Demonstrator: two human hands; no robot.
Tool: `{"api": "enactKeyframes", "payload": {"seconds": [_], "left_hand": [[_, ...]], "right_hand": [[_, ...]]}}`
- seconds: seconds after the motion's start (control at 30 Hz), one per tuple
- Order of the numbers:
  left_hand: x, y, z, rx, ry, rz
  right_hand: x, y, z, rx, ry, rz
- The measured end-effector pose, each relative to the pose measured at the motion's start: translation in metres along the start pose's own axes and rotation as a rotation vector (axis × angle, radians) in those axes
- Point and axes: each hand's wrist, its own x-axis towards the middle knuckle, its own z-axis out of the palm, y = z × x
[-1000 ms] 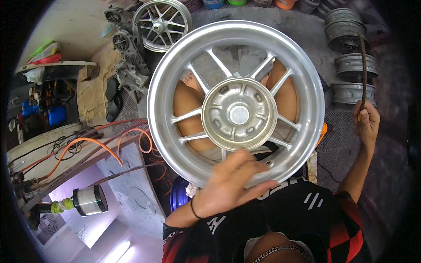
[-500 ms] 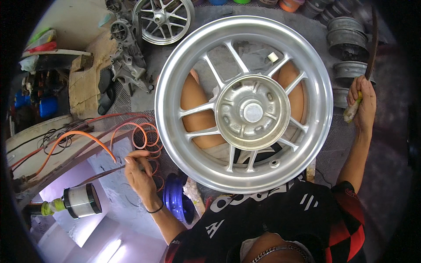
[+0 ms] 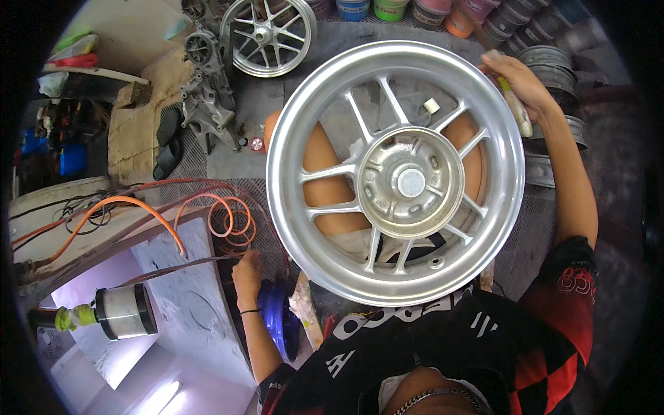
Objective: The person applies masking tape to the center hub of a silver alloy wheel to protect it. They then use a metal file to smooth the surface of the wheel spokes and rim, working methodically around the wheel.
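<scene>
A large silver alloy wheel rim (image 3: 411,183) lies face up over my bare legs, with my black shirt behind its near edge. My left hand (image 3: 247,280) is a closed fist left of the rim, gripping a thin brown strip (image 3: 173,267) that runs away to the left. Close to the rim's far right edge, my right hand (image 3: 520,86) is closed around a yellow-and-white wrapped end (image 3: 520,117). A small white piece (image 3: 431,106) shows near the upper spokes. What passes beneath the rim is hidden.
Orange coiled hose (image 3: 232,218) lies left. A blue wheel (image 3: 278,319) stands by my left forearm. Metal castings (image 3: 205,104) and a smaller spoked wheel (image 3: 271,36) lie at the far left, tubs (image 3: 391,8) along the far edge. Stacked rims (image 3: 551,66) stand right.
My right hand has swung up and leftward, close to the rim's far right edge. My left hand has moved down and right, its fingers now closed tighter. The rim appears slightly further right.
</scene>
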Motion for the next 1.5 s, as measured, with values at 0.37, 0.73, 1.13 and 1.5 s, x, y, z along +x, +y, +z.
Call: {"api": "enactKeyframes", "payload": {"seconds": [0.37, 0.73, 1.13, 1.5], "left_hand": [[-0.006, 0.008, -0.008, -0.204, -0.028, -0.166], [-0.008, 0.034, -0.02, -0.281, 0.141, -0.126], [-0.007, 0.054, -0.047, -0.14, -0.047, -0.269], [0.003, 0.229, -0.018, -1.766, 0.327, -0.238]], "right_hand": [[0.043, 0.014, 0.03, 0.158, -0.501, 0.112], [0.049, 0.025, 0.03, 0.115, -0.511, 0.078], [0.048, 0.025, 0.03, 0.11, -0.491, 0.059], [0.044, 0.023, 0.022, 0.031, -0.521, -0.091]]}}
